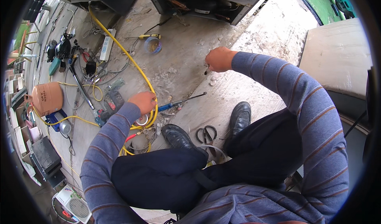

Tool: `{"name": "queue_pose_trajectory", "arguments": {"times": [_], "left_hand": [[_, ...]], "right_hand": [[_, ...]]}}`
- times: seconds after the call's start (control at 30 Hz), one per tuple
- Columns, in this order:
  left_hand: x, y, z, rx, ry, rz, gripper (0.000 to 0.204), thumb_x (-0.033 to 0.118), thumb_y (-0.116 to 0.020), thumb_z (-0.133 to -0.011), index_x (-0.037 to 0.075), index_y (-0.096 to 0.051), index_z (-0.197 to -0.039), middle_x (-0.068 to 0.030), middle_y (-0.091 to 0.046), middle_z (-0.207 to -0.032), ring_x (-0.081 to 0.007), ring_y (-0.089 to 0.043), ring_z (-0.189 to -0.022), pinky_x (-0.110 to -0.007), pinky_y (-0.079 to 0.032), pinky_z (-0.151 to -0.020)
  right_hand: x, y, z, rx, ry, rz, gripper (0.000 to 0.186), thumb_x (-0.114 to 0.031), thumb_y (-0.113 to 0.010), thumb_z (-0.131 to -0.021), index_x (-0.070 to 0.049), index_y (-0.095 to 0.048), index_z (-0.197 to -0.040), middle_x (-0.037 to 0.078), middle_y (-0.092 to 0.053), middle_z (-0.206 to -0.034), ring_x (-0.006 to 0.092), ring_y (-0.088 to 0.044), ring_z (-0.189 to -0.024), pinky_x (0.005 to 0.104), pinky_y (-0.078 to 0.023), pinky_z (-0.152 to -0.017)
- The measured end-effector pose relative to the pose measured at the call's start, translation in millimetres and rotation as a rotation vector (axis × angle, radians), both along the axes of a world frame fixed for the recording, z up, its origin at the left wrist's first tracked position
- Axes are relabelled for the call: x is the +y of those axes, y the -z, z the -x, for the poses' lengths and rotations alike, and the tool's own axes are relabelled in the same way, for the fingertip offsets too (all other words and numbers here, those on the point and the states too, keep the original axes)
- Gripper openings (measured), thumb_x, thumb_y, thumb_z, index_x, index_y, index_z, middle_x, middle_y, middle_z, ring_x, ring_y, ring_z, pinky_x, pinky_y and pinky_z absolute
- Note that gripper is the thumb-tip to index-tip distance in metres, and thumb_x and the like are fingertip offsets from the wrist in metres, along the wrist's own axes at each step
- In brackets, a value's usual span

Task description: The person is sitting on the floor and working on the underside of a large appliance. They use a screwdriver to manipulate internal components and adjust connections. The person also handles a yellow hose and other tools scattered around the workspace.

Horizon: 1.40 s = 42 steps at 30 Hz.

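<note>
My left hand (143,101) is closed around the yellow hose (137,67), which runs up to the far left and loops below my fingers. Beneath that hand lie a blue-handled tool with a long dark shaft (171,105) and the coiled hose end with brass fittings and a red part (133,136). Low over the dusty concrete, my right hand (219,60) has its fingers pinched together. A small dark bit (206,72) shows at its fingertips, too small to name. Black-handled scissors (206,134) lie between my shoes.
An open-bottomed metal appliance (206,5) stands ahead. Near it are a round plastic tub (152,45), a yellow-handled screwdriver (150,36) and a white power strip (107,45). Tools, cables and an orange-brown gas cylinder (47,98) spread leftward. A pale panel (337,57) stands right.
</note>
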<state>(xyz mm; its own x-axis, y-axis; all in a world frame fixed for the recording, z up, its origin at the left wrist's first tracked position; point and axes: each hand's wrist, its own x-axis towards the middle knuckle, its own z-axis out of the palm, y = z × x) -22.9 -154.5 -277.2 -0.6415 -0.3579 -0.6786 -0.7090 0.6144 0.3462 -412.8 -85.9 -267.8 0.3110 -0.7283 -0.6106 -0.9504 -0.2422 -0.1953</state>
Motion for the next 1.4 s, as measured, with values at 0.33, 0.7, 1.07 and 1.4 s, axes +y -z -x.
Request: {"name": "queue_pose_trajectory", "arguments": {"times": [0.33, 0.7, 1.07, 1.4], "left_hand": [[1.0, -5.0, 1.5, -0.023, 0.018, 0.004, 0.034, 0.029, -0.063, -0.091, 0.003, -0.07, -0.111, -0.0199, -0.071, -0.106, -0.04, -0.067, -0.099, -0.049, -0.053, -0.087], [-0.2, -1.9, 1.7, -0.02, 0.019, 0.007, 0.035, 0.03, -0.063, -0.091, 0.003, -0.07, -0.113, -0.0203, -0.071, -0.108, -0.04, -0.067, -0.101, -0.049, -0.053, -0.088], [0.0, -0.5, 2.6, -0.001, 0.018, 0.017, 0.034, 0.03, -0.063, -0.091, 0.004, -0.07, -0.111, -0.0201, -0.071, -0.104, -0.0412, -0.067, -0.098, -0.049, -0.053, -0.087], [-72.1, -38.3, 95.4, 0.482, -0.354, 0.108, 0.026, 0.026, -0.06, -0.098, 0.002, -0.068, -0.093, -0.0175, -0.071, -0.084, -0.0368, -0.068, -0.077, -0.045, -0.053, -0.069]], "right_hand": [[-2.2, -5.2, -3.9, 0.036, -0.011, -0.029, 0.036, -0.032, -0.067, -0.092, -0.002, -0.072, -0.112, 0.019, -0.072, -0.115, 0.0369, -0.07, -0.109, 0.0471, -0.056, -0.091], [0.1, -5.6, -3.3, 0.044, 0.001, -0.021, 0.034, -0.03, -0.066, -0.091, -0.003, -0.072, -0.111, 0.019, -0.073, -0.114, 0.0367, -0.07, -0.109, 0.047, -0.056, -0.09], [-3.2, -5.0, -3.8, 0.008, -0.013, 0.019, 0.03, -0.025, -0.067, -0.089, -0.003, -0.073, -0.109, 0.018, -0.074, -0.11, 0.0363, -0.071, -0.106, 0.0466, -0.057, -0.087], [-37.8, 0.2, 23.7, 0.137, 0.258, 0.272, 0.015, -0.009, -0.064, -0.083, -0.008, -0.078, -0.09, 0.013, -0.077, -0.097, 0.0329, -0.075, -0.094, 0.0429, -0.058, -0.071]]}}
